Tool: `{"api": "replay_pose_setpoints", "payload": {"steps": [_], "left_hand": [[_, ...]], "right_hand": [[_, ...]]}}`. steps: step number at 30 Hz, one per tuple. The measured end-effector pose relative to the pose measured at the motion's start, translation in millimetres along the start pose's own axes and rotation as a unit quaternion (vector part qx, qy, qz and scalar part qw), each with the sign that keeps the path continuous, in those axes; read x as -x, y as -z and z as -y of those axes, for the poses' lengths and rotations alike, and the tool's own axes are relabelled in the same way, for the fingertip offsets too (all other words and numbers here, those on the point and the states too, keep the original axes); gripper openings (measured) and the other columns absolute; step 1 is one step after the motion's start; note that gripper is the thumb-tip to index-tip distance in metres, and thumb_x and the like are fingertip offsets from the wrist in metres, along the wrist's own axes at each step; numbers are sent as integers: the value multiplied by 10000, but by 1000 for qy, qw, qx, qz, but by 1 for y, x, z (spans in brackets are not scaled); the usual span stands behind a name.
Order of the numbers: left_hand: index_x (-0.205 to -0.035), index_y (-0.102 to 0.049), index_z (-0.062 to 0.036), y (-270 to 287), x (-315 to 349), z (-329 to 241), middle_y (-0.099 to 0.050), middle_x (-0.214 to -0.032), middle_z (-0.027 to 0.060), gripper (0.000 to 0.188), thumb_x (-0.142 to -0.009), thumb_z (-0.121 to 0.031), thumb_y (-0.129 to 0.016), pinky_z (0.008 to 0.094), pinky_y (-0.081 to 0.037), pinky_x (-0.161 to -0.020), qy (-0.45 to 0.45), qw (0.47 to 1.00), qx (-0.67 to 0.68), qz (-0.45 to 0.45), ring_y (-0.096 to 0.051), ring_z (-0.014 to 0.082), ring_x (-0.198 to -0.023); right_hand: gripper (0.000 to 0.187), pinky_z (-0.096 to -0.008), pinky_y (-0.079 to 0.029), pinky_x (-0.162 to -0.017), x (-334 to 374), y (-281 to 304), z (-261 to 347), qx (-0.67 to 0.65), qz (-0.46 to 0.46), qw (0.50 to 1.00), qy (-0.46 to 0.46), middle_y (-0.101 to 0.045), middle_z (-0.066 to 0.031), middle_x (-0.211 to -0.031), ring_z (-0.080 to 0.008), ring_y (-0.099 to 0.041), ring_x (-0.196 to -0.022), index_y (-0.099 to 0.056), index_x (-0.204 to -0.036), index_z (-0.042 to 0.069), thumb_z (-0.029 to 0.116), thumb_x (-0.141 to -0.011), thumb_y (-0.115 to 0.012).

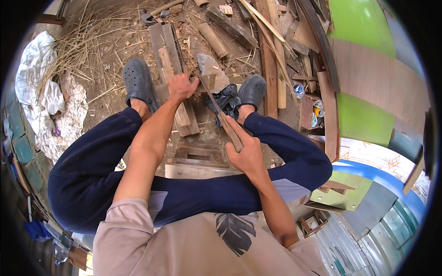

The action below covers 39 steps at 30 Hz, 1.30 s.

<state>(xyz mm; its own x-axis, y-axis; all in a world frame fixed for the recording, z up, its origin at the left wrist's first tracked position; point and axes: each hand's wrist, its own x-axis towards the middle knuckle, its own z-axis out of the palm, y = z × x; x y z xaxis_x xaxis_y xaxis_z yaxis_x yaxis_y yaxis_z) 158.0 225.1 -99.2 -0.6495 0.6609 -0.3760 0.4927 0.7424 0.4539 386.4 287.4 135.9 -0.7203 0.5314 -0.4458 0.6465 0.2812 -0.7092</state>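
My right hand [247,154] is wrapped round the wooden handle [229,131] of a long, narrow, dark-bladed tool [210,94]. I cannot tell if it is a machete or another blade. The blade slants up and left, its far end close to my left hand [183,86]. That hand is closed, fingers curled, over the wooden planks [174,55] lying lengthwise between my feet. What its fingers hold is hidden. A lighter wood strip [166,64] lies on the planks. A short wooden block [207,83] shows just right of my left fist.
My shoes [138,82] flank the planks. A grey stone [212,71] and a black plastic bag [224,101] lie near the right shoe. A low wooden frame [199,154] sits before me. Bamboo pieces [214,40], dry straw [87,50] and long boards [268,69] lie around.
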Motion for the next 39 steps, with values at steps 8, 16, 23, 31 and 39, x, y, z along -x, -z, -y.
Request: {"api": "replay_pose_setpoints", "payload": {"steps": [8, 16, 23, 31, 39], "left_hand": [[-973, -707, -53, -6, 0, 3, -671, -830, 244, 504, -810, -489, -511, 473, -512, -746, -16, 999, 12, -32, -661, 390, -812], [-1028, -710, -84, -8, -1, 2, -674, -856, 240, 473, -809, -461, -528, 459, -517, -785, -15, 999, 0, -35, -663, 382, -860], [-1036, -714, -111, -12, -2, 8, -675, -850, 238, 437, -808, -438, -534, 460, -520, -778, -30, 999, -11, -38, -666, 383, -835], [-1023, -712, -95, -6, -1, 3, -673, -840, 238, 449, -817, -449, -529, 465, -518, -764, -19, 999, -9, -31, -664, 388, -827], [-987, -706, -73, -7, -3, 3, -669, -839, 245, 459, -825, -460, -518, 487, -508, -757, -26, 999, -10, -23, -661, 392, -821]], "right_hand": [[664, -434, -528, -666, 41, 13, 7, -14, -19, 1000, 18, -654, -263, -919, -413, -639, -663, -482, -1383, 147, 94, -730, -593], [667, -464, -527, -674, -32, -11, -6, -8, 11, 1000, -27, -647, -276, -872, -434, -628, -679, -486, -1375, 146, 103, -721, -611], [676, -461, -526, -654, 32, 8, 8, 5, -2, 1000, 3, -648, -273, -887, -426, -630, -665, -478, -1385, 153, 105, -724, -612], [678, -463, -515, -642, 15, 6, 5, 17, 31, 999, -41, -667, -240, -858, -420, -630, -647, -481, -1385, 169, 105, -723, -609], [656, -464, -516, -672, 6, 2, -5, -17, -13, 1000, 15, -649, -261, -789, -423, -629, -656, -502, -1369, 168, 110, -723, -603]]}}
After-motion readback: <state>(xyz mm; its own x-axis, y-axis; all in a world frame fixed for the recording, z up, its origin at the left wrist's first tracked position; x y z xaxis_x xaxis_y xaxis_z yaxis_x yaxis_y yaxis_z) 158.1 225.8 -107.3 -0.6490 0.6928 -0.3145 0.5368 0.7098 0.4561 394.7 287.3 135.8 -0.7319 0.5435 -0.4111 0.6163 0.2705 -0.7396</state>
